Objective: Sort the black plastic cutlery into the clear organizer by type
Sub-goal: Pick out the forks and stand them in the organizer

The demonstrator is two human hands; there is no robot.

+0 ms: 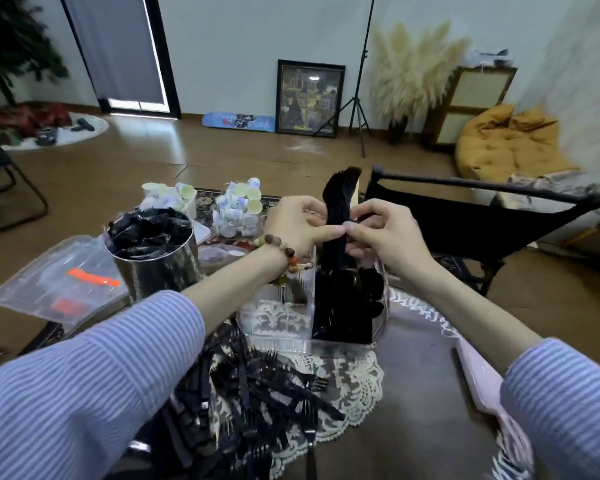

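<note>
A stacked bundle of black plastic forks (338,202) stands upright above the clear organizer (274,327), tines up. My left hand (300,225) grips the bundle from the left and my right hand (381,233) pinches it from the right, thumbs meeting at its front. The organizer's right compartment holds black spoons (350,303); its left compartment shows bare lace through the clear walls. A loose pile of black forks and knives (257,393) lies on the lace doily in front of the organizer.
A steel can with a black bag (153,251) stands left of the organizer, beside a clear lidded box (56,278). Bags of small white cups (236,209) sit behind. A pink flat object (482,386) lies at right. A black chair frame (482,216) stands beyond the table.
</note>
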